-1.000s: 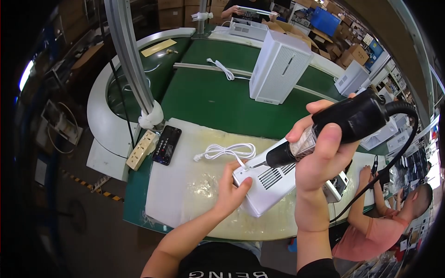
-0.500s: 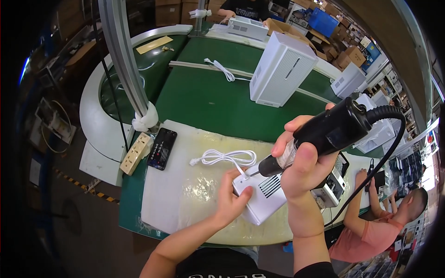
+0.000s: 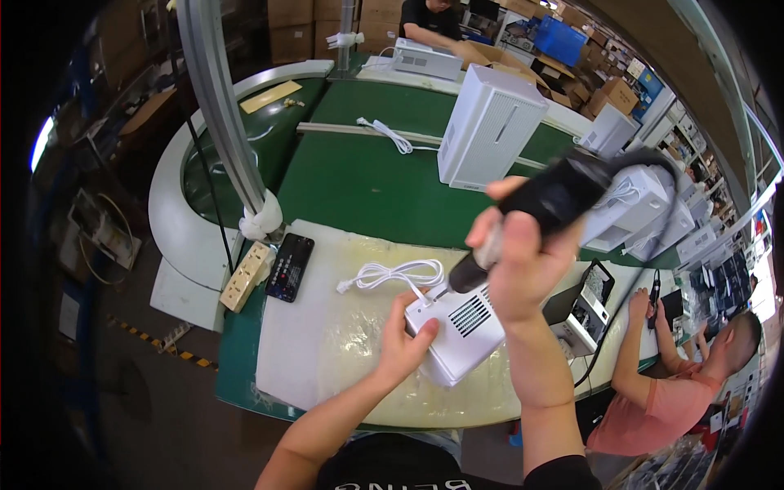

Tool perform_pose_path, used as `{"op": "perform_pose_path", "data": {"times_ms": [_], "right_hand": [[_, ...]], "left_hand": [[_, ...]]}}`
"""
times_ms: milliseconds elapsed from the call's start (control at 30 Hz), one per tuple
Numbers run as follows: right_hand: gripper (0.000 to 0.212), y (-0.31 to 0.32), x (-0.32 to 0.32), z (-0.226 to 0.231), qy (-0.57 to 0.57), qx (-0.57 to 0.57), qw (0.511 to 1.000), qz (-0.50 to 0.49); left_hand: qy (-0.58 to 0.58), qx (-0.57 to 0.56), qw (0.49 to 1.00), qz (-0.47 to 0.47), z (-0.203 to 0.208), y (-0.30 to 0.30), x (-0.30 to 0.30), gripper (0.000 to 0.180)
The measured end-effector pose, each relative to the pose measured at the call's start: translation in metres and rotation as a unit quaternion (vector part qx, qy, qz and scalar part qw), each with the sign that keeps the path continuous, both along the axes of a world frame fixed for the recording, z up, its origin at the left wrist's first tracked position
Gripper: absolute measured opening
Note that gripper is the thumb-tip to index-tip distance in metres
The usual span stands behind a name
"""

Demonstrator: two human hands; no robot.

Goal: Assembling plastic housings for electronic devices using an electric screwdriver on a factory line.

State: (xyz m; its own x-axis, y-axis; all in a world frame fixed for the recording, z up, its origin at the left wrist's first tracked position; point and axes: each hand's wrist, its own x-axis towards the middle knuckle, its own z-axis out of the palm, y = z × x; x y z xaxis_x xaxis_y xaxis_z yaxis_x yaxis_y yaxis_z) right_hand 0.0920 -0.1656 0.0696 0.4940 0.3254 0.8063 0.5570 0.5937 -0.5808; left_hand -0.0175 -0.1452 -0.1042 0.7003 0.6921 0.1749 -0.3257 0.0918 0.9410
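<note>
A small white box-shaped appliance (image 3: pixel 461 331) with a vent grille lies on the plastic-covered work mat (image 3: pixel 327 343). My left hand (image 3: pixel 400 347) holds its near left corner. My right hand (image 3: pixel 523 261) grips a black electric screwdriver (image 3: pixel 547 208), tilted, its tip resting on the appliance's top left edge. The tool's black cable runs off to the right. A coiled white power cord (image 3: pixel 392 273) lies just left of the appliance, attached to it.
A black phone-like device (image 3: pixel 289 267) and a beige power strip (image 3: pixel 246 275) lie at the mat's left end. A tall white unit (image 3: pixel 488 126) stands on the green conveyor (image 3: pixel 359 180). A co-worker in a pink shirt (image 3: pixel 665 400) works at right; another person stands at the far end.
My right hand has brought the screwdriver down and left, so its tip now meets the appliance's edge. My left hand stays on the appliance.
</note>
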Motion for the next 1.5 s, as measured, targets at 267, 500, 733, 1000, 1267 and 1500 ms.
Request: {"op": "perform_pose_path", "data": {"times_ms": [267,500,733,1000,1267,1500], "right_hand": [[0.056,-0.149,0.029,-0.01,-0.043,0.038,0.929,-0.366],[0.041,-0.232,0.084,-0.095,-0.009,0.022,0.856,-0.516],[0.035,-0.229,0.063,-0.108,0.048,-0.046,0.87,-0.489],[0.051,-0.13,-0.016,0.018,0.066,0.022,0.955,-0.289],[0.068,-0.025,-0.039,0.024,-0.017,-0.027,0.995,-0.093],[0.071,-0.005,-0.042,0.021,-0.028,-0.053,0.996,-0.064]], "left_hand": [[0.035,0.057,0.997,0.03,-0.003,0.003,-0.004,0.047],[0.019,0.054,0.998,0.016,-0.003,0.004,0.005,0.055],[0.018,0.03,0.999,0.014,-0.005,0.003,-0.001,0.052],[0.025,0.061,0.998,0.011,-0.009,0.004,-0.003,0.051],[0.013,0.091,0.996,0.02,-0.005,0.009,-0.005,0.049],[-0.013,0.105,0.994,0.042,-0.012,0.008,0.004,0.049]]}}
